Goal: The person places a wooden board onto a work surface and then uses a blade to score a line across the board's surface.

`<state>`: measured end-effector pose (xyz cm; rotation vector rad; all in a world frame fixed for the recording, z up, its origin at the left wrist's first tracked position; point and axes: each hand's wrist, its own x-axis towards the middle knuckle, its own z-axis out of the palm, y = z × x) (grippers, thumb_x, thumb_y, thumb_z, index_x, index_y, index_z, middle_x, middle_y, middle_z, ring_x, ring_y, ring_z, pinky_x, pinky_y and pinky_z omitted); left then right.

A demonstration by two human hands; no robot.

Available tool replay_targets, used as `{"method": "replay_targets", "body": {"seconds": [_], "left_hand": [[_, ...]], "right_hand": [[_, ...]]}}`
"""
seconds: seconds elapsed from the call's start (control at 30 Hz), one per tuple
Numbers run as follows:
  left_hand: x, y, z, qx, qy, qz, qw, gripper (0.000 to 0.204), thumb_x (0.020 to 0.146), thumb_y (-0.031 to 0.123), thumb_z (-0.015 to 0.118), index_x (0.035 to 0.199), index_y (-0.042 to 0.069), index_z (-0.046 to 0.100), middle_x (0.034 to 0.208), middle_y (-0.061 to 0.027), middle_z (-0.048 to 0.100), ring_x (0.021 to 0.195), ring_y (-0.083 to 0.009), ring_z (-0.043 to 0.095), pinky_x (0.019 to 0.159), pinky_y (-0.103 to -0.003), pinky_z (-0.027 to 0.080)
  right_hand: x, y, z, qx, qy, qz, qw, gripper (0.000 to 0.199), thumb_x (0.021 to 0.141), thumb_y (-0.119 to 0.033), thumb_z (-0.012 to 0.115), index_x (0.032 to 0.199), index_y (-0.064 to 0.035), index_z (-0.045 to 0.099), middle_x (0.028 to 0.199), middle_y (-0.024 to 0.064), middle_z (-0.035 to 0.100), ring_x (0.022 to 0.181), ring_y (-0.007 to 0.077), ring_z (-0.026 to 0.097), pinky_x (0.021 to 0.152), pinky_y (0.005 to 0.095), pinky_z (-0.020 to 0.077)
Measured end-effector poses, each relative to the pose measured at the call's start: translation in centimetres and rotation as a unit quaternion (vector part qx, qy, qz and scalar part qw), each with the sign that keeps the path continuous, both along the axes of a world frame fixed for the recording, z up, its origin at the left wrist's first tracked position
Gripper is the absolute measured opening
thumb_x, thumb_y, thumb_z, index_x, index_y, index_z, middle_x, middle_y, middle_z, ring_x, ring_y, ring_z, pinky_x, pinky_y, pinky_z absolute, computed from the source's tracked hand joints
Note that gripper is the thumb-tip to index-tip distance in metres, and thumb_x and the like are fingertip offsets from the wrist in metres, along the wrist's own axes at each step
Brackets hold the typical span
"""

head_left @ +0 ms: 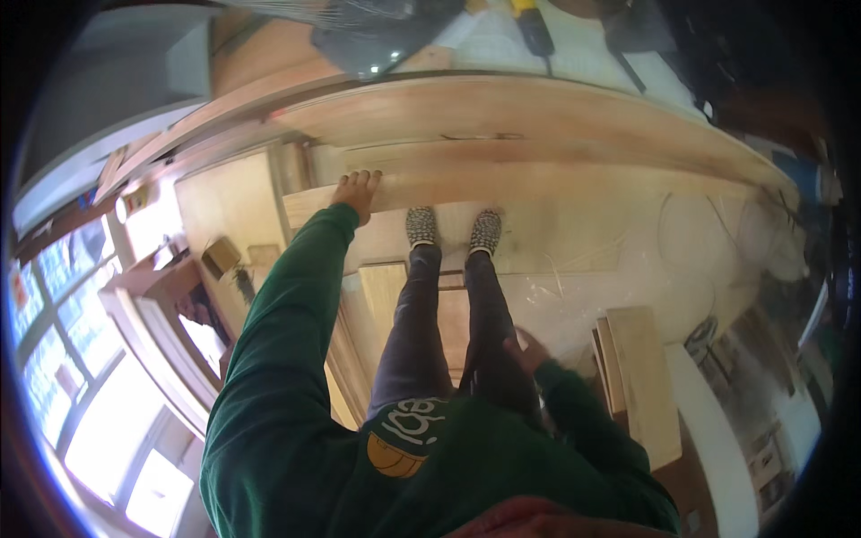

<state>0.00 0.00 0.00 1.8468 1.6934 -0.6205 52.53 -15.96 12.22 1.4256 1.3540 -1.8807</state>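
Left hand (357,191): fingers lie flat and close together on the near edge of a long pale wooden board (538,184), palm down, arm in a green sleeve stretched straight forward. The board runs crosswise just ahead of the person's patterned shoes (453,229).

Right hand (527,348): hangs beside the right thigh, fingers loosely spread, holding nothing, sleeve bent at the elbow.

Surface: pale dusty floor (628,260) with faint curved marks.

Further curved wooden panels (502,112) beyond the board.

A stack of short planks (639,377) on the floor at the right, near the right hand.

Bright windows (99,386) at the far left.

A yellow-and-black power tool (531,27) at the top.
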Motion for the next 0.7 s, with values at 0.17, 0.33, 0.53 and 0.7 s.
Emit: {"method": "replay_targets", "body": {"seconds": [0.17, 0.33, 0.53, 0.7], "left_hand": [[-0.8, 5.6, -9.3, 0.037, 0.024, -0.011, 0.999, 0.078, 0.076, 0.006, 0.062, 0.148, 0.007, 0.03, 0.137, -0.0164, 0.045, 0.128, -0.0345, 0.044, 0.107, -0.047, 0.035], [-0.2, 6.2, -15.9, 0.03, 0.069, -0.012, 0.997, 0.078, 0.08, 0.01, 0.064, 0.15, 0.009, 0.029, 0.14, -0.0129, 0.044, 0.132, -0.0312, 0.043, 0.111, -0.05, 0.033], [1.7, 7.0, -16.5, -0.014, 0.124, -0.001, 0.992, 0.085, 0.088, 0.019, 0.06, 0.158, 0.011, 0.013, 0.163, -0.0133, 0.02, 0.148, -0.0296, 0.027, 0.118, -0.054, 0.023], [6.3, 3.0, -11.7, -0.046, -0.028, 0.099, 0.994, 0.082, 0.082, 0.016, 0.062, 0.154, 0.008, 0.024, 0.158, -0.0179, 0.029, 0.142, -0.0359, 0.034, 0.119, -0.051, 0.024]], "right_hand": [[-5.6, 0.4, 1.0, 0.058, -0.106, 0.098, 0.988, 0.087, 0.083, -0.065, 0.064, 0.153, -0.0229, 0.035, 0.16, 0.0269, 0.017, 0.146, 0.0463, 0.024, 0.117, 0.0516, 0.0269], [-6.2, -1.8, 0.7, 0.045, -0.121, 0.093, 0.987, 0.088, 0.082, -0.065, 0.065, 0.154, -0.0271, 0.033, 0.16, 0.028, 0.014, 0.146, 0.0475, 0.022, 0.118, 0.0517, 0.0265], [-7.5, -3.0, 1.1, 0.058, -0.114, 0.06, 0.99, 0.087, 0.083, -0.064, 0.066, 0.154, -0.0277, 0.032, 0.16, 0.0282, 0.014, 0.146, 0.0467, 0.022, 0.117, 0.0517, 0.0271], [-7.3, -2.5, 1.5, 0.044, -0.126, 0.053, 0.99, 0.086, 0.083, -0.062, 0.066, 0.153, -0.0243, 0.035, 0.159, 0.0298, 0.017, 0.144, 0.0477, 0.027, 0.117, 0.0503, 0.0292]]}}
